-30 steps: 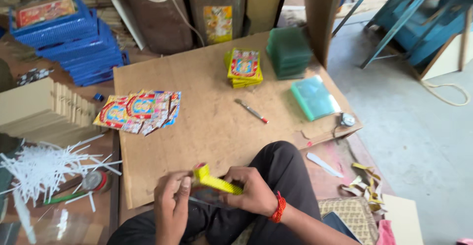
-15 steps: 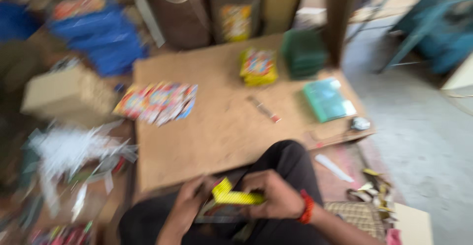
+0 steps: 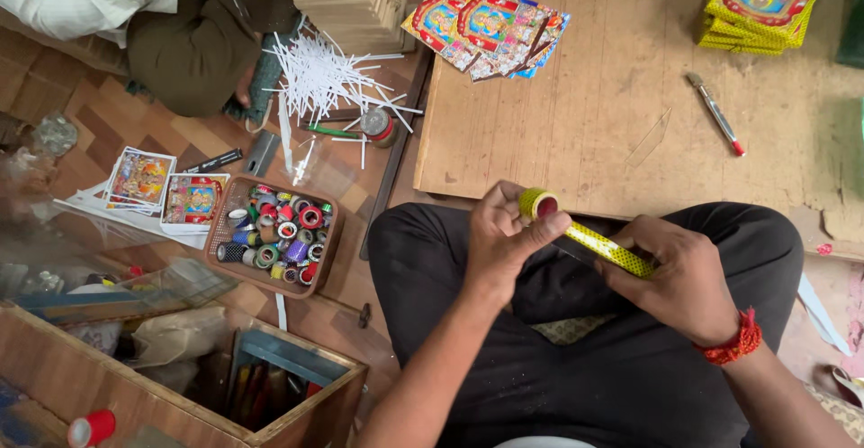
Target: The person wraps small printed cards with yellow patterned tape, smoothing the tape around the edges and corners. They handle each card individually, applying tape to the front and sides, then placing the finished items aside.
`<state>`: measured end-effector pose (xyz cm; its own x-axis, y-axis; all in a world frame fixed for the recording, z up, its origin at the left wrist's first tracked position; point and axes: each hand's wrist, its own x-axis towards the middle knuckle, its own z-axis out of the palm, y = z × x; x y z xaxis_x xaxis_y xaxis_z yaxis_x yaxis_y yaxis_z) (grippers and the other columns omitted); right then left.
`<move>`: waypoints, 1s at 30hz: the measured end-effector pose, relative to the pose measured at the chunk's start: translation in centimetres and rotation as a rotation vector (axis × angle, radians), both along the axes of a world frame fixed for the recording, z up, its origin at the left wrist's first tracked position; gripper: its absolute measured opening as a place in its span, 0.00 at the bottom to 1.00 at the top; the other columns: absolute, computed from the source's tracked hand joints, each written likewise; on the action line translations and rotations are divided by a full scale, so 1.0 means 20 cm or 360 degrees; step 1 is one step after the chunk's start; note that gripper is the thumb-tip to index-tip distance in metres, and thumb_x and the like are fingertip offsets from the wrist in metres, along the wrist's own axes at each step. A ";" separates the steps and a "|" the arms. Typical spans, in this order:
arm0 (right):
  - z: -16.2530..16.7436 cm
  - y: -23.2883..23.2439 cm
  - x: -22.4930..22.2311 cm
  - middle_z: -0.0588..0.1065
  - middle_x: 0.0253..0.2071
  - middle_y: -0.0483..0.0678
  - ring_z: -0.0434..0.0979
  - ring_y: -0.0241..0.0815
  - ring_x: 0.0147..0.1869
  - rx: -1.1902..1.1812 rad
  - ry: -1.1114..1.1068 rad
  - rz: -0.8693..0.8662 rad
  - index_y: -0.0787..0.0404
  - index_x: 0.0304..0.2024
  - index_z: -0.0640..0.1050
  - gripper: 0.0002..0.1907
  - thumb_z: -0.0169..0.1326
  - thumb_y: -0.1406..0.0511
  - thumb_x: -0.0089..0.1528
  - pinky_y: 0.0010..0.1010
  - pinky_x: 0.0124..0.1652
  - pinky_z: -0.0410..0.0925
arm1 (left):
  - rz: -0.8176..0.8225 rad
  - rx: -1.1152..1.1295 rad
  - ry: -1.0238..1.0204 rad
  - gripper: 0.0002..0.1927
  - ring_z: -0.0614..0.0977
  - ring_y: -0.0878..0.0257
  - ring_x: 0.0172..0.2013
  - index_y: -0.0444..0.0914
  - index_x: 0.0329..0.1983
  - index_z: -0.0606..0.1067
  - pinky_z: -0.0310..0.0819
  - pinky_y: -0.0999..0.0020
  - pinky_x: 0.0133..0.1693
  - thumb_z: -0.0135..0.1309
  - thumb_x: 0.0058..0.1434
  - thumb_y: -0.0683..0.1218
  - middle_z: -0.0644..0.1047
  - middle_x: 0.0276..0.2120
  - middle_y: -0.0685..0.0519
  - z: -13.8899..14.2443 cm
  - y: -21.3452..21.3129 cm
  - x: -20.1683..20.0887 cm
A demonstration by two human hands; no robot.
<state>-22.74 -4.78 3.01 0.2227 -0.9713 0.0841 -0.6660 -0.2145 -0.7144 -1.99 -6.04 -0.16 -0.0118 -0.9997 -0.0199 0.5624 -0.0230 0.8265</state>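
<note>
I sit cross-legged in black trousers. My left hand (image 3: pixel 504 236) grips a small roll of yellow patterned tape (image 3: pixel 536 202) with a red core, thumb lying along the strip. A length of the yellow tape (image 3: pixel 610 248) runs from the roll down to my right hand (image 3: pixel 679 277), which pinches its far end. A red thread band circles my right wrist. Both hands hover over my lap, just in front of the near edge of the low wooden board (image 3: pixel 585 115).
On the board lie fanned colourful picture cards (image 3: pixel 486 29), a yellow card stack (image 3: pixel 765 2) and a pen-like tool (image 3: pixel 715 113). A tray of several tape rolls (image 3: pixel 272 234), white sticks (image 3: pixel 324 79), a wooden box (image 3: pixel 180 385) and another seated person (image 3: pixel 153 16) are at left.
The view has swung down and left, closer to my lap. The flat yellow piece between my hands now shows as a tape roll with a strip pulled out.
</note>
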 end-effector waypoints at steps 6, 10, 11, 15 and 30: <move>-0.06 -0.02 0.07 0.76 0.26 0.49 0.78 0.43 0.27 -0.0068 0.0046 0.0061 0.62 0.29 0.80 0.11 0.68 0.67 0.47 0.33 0.30 0.69 | 0.0514 -0.0248 -0.0481 0.15 0.75 0.68 0.40 0.31 0.42 0.79 0.73 0.72 0.45 0.69 0.64 0.47 0.75 0.38 0.53 -0.14 0.07 -0.10; -0.08 -0.02 0.07 0.76 0.27 0.49 0.79 0.44 0.28 -0.0094 0.0022 0.0044 0.62 0.30 0.79 0.11 0.68 0.66 0.47 0.33 0.31 0.70 | 0.0495 -0.0349 -0.0866 0.23 0.76 0.64 0.50 0.31 0.43 0.76 0.73 0.69 0.51 0.56 0.67 0.58 0.68 0.52 0.47 -0.19 0.08 -0.06; -0.09 -0.03 0.06 0.76 0.27 0.49 0.79 0.44 0.28 -0.0073 0.0010 0.0015 0.62 0.30 0.79 0.12 0.68 0.66 0.47 0.33 0.31 0.70 | 0.0492 -0.0475 -0.0886 0.27 0.73 0.62 0.56 0.32 0.55 0.70 0.71 0.68 0.57 0.53 0.68 0.60 0.65 0.59 0.47 -0.20 0.07 -0.04; -0.11 -0.06 0.02 0.78 0.29 0.48 0.80 0.46 0.31 -0.0190 0.0052 0.0127 0.61 0.31 0.81 0.10 0.66 0.68 0.47 0.33 0.32 0.71 | 0.0230 -0.0613 -0.0922 0.52 0.71 0.55 0.67 0.32 0.80 0.45 0.66 0.61 0.68 0.57 0.66 0.61 0.59 0.73 0.43 -0.24 0.10 0.00; -0.12 0.10 0.23 0.75 0.60 0.59 0.76 0.56 0.64 -0.0984 0.0414 -0.0063 0.68 0.57 0.73 0.25 0.59 0.70 0.57 0.50 0.62 0.66 | 0.0085 -0.0405 -0.1077 0.56 0.60 0.48 0.77 0.33 0.83 0.40 0.55 0.55 0.75 0.63 0.65 0.52 0.55 0.78 0.36 -0.49 0.04 -0.13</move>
